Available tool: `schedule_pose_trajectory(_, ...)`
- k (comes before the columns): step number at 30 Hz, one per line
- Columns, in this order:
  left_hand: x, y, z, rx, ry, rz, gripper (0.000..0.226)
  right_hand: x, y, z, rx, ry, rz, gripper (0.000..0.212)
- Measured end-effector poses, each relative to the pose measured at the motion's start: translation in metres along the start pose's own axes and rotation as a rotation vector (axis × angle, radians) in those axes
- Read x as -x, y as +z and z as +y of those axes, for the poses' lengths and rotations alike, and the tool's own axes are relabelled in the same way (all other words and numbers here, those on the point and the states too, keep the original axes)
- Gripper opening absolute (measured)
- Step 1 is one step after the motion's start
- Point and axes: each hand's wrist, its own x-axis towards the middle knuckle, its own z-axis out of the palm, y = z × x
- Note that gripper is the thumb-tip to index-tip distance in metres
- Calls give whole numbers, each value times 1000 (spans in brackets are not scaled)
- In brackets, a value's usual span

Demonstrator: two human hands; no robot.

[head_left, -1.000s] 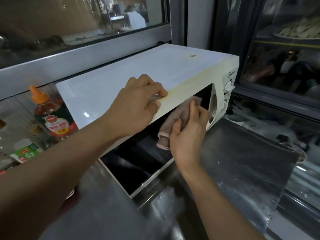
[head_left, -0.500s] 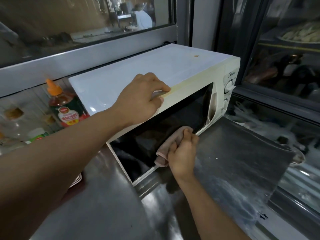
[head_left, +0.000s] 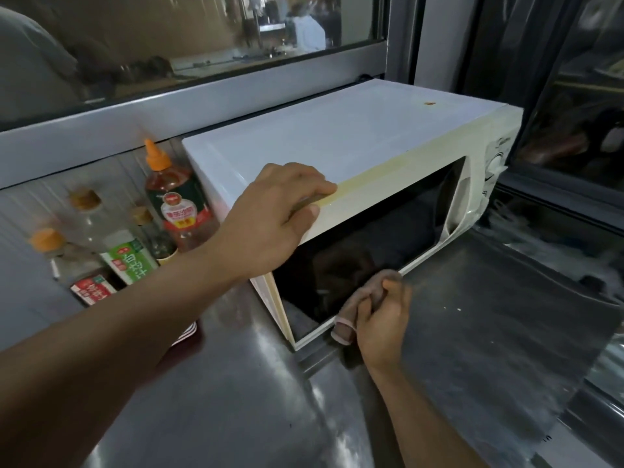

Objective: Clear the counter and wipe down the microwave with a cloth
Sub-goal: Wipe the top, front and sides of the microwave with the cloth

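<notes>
**Wiping microwave door, lower edge**

Left hand point(head_left: 270, 217) grips microwave point(head_left: 337, 143) top front edge. Right hand point(head_left: 381, 319) holds cloth point(head_left: 358, 305) bunched against the door's bottom edge. Sauce bottles point(head_left: 175, 197) just left, on steel counter point(head_left: 236, 400).

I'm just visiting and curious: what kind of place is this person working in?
Probably a commercial or canteen kitchen. A microwave sits on a steel counter, sauce bottles stand beside it, and a serving-style window runs behind.
</notes>
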Motion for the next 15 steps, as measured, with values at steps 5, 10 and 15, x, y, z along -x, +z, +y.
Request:
schedule_pose_trajectory(5,2,1,2,32,-64,2,41,-6,-15,-43,-39,-72,18,27)
schedule_pose_trajectory(10,0,0,1,56,-83,-4,43,1,-17,-98,-202,-281,206,34)
schedule_pose_trajectory(15,-1,2,-1,40,-80,-5,44,27,10,-61,-200,-228,200,36)
